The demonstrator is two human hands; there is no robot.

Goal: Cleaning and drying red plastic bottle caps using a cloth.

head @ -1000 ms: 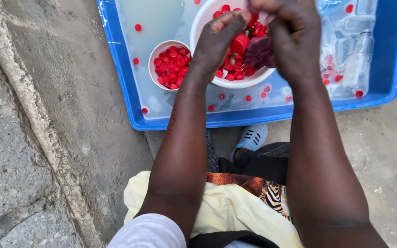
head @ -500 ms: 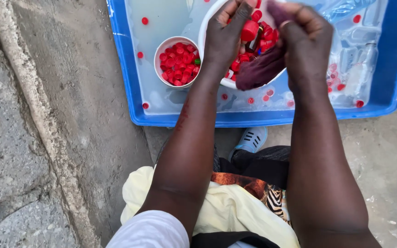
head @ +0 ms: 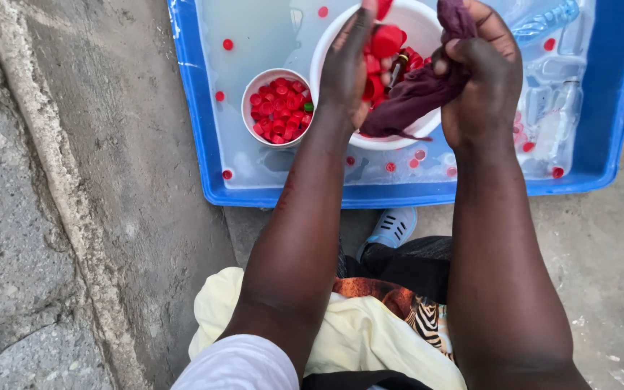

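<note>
On concrete floor (head: 131,180), seen from above: blue tub (head: 196,123) of cloudy water fills the top of view, near edge just past the person's knees; clear bottles (head: 554,94) lie submerged at its right end, loose red caps drifting around them; big white bowl (head: 326,50) sits in the tub at centre, holding more red caps; small white cup (head: 248,97) just left of the bowl, touching or nearly so, packed with red caps plus one green; both forearms run straight out from the lap, roughly parallel, wrists over the bowl's near rim; left hand (head: 347,72) palm turned inward toward the right, fingers extended up and curled round a red cap (head: 388,40) over the bowl, thumb side hidden so exact grip can't be told; right hand (head: 479,79) closed in a fist on a maroon cloth (head: 406,101), knuckles toward camera; cloth bunches out of the top of the fist and drapes left across the bowl's near rim to just below the left palm; blue shoe (head: 391,225) on the floor just under the tub edge, between the arms.
</note>
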